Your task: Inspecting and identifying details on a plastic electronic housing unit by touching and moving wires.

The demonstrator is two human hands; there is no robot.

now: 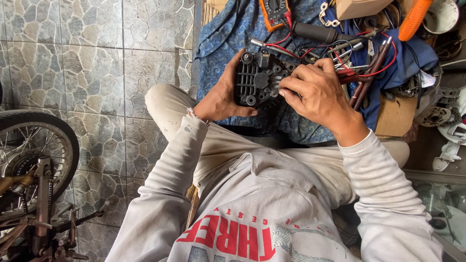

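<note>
Over the blue cloth [233, 29], which is lying spread across the floor in front of the seated person, both hands are working on a black part [257, 80]. It is a ribbed, blocky piece with round bosses at its corners, and it is being held just above the near edge of the cloth, close to the person's knees. The left hand [221, 97] is cupping the part's left side, with the thumb lying along its lower edge and the fingers wrapping behind it. The right hand [315, 92] is curling over the part's right side, its fingertips [286, 90] pinching down at the face of the part; whether they are gripping something small there, I cannot tell.

At the far edge of the cloth an orange meter [274, 10] is sitting, with red leads [286, 48] trailing from it toward the part. Right of the part, still on the cloth, a tangle of tools [369, 68] is lying in a heap, and a black handle [318, 33] is resting just beyond it. An orange grip [415, 18] is poking in at the cloth's far right corner. Well left of the cloth, on the stone tiles [97, 73], a wheel [36, 150] is standing with a chain [48, 204] beside it.
</note>
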